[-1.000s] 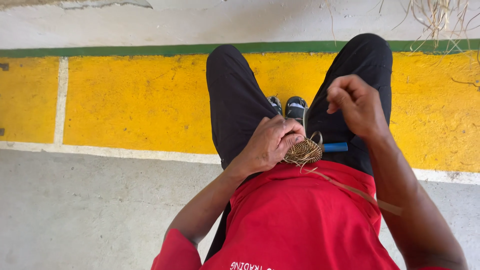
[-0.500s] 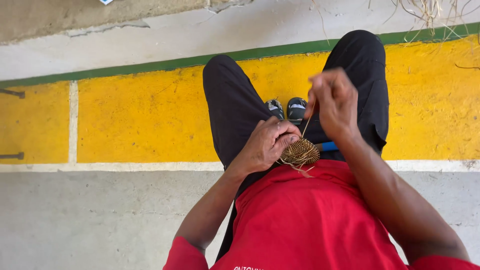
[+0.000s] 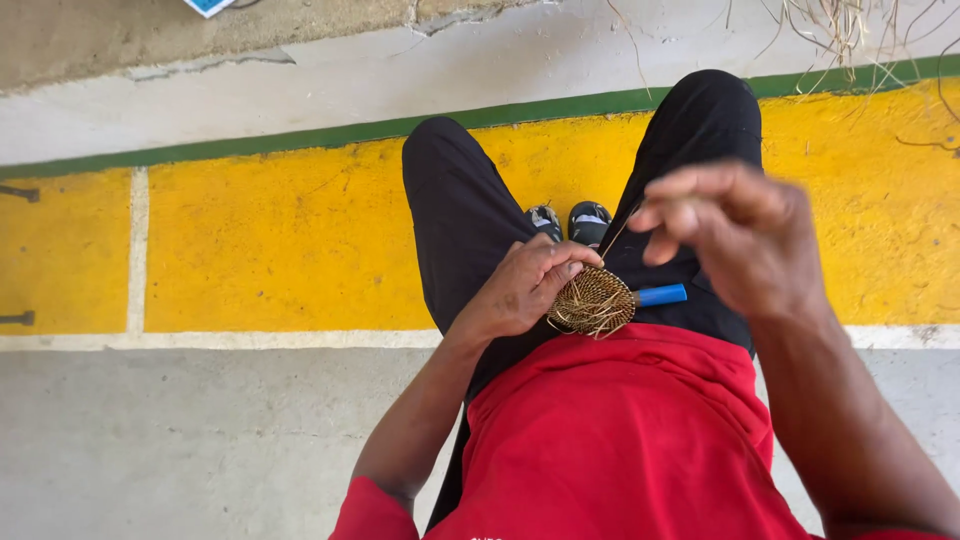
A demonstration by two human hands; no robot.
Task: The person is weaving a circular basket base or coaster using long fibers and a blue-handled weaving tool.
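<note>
The ground is grey concrete point(image 3: 180, 440), rough and a bit dirty. A wide yellow painted band point(image 3: 290, 240) runs across it, with a thin green stripe point(image 3: 300, 137) along its far edge and a white line point(image 3: 200, 340) near. Dry grass stalks point(image 3: 840, 25) hang at the top right in daylight.

just one printed card or label corner point(image 3: 207, 6), white-edged and blue, lying at the top edge on bare concrete point(image 3: 120, 45).

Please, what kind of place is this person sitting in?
Probably outdoors, on a concrete ledge: below lies a yellow painted surface with a green stripe, and dry grass at the top edge.
</note>
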